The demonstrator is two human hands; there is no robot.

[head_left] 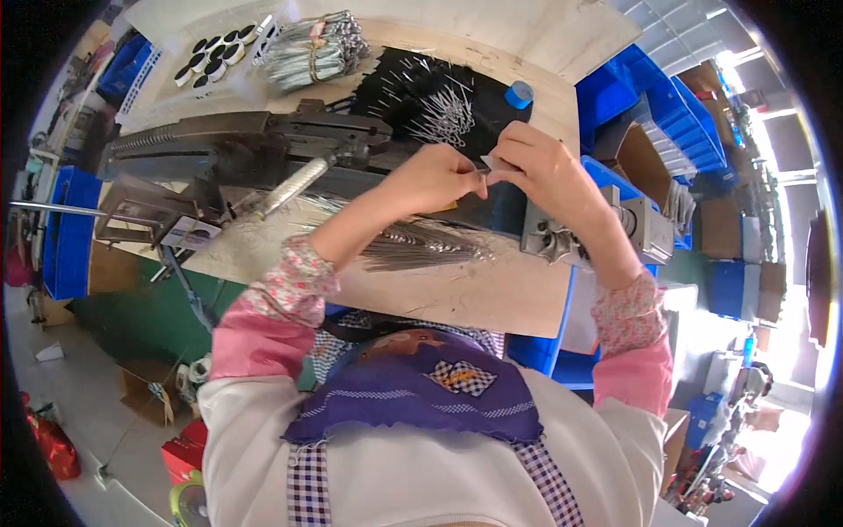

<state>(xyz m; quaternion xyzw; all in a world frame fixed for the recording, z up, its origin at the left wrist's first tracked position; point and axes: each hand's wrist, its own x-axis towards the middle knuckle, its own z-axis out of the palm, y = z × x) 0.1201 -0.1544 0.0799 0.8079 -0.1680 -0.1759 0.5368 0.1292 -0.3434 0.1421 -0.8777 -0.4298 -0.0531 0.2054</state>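
Observation:
My left hand [442,179] and my right hand [546,172] meet over the bench, fingertips pinched nearly together. A small pale piece [486,162] shows between them, too small to name. Just beyond them lies a black cloth [490,110] strewn with thin bent metal pieces [448,114]. A blue roll of tape [519,94] sits at the cloth's right corner. Left of my hands stands a long dark metal machine [246,140] with a silvery lever handle [297,186]. On the near side of my hands, a bundle of thin metal wires [426,249] rests on the wooden bench [457,303].
Far left on the bench, a white plastic basket [140,88] stands by several black-and-white rolls [213,60]. Next to them lies a tied bundle of metal rods [316,54]. A grey metal device [645,230] is right of my forearm. Blue bins [615,83] stand beyond the bench's right edge.

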